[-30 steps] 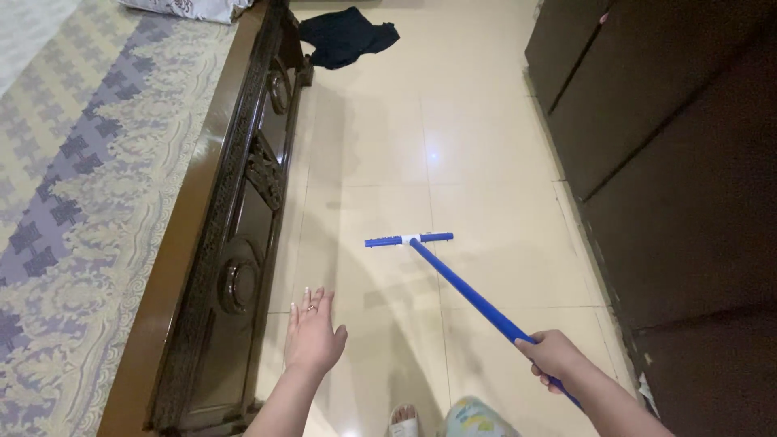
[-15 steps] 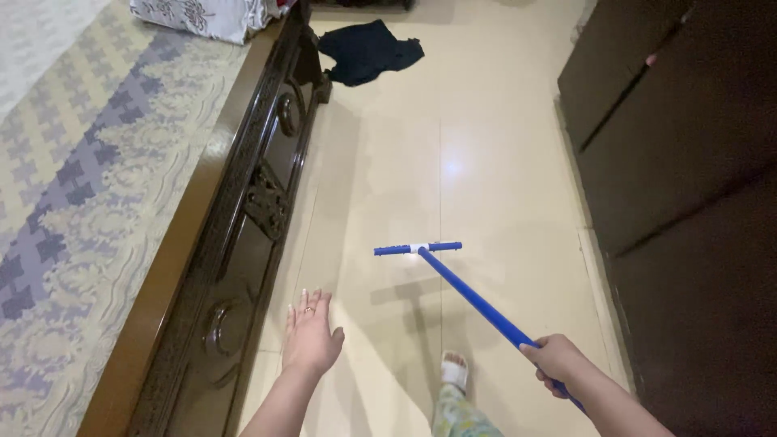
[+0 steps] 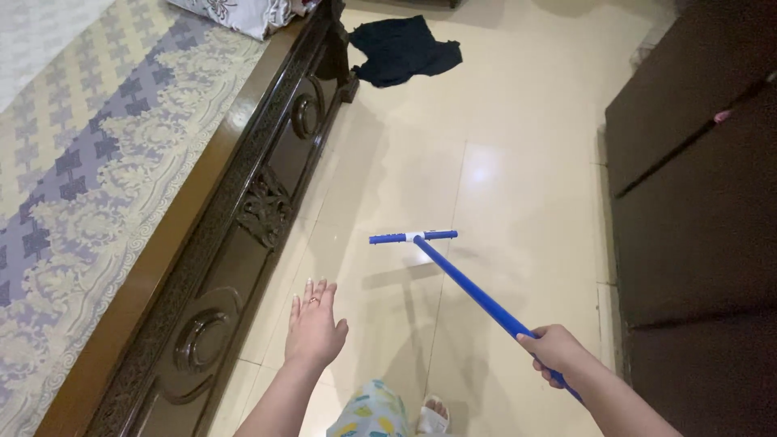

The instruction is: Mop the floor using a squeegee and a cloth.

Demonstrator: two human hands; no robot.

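Closest to the camera there's a foot in a white sandal (image 3: 431,418) on the cream tiled floor (image 3: 518,113), and just above it the left hand (image 3: 313,328) hangs free with its fingers straight and slightly spread, holding nothing, right beside the dark carved wooden bed frame (image 3: 243,235). The right hand (image 3: 555,353) is wrapped tight around the blue mop handle (image 3: 473,293), which slants out over the floor to a short blue crossbar head (image 3: 413,237) sitting mid-floor. Further out there's a patterned bedspread (image 3: 81,162) on the left, a dark cabinet (image 3: 696,202) on the right, and a dark blue cloth (image 3: 405,48) crumpled on the floor near the far end of the bed
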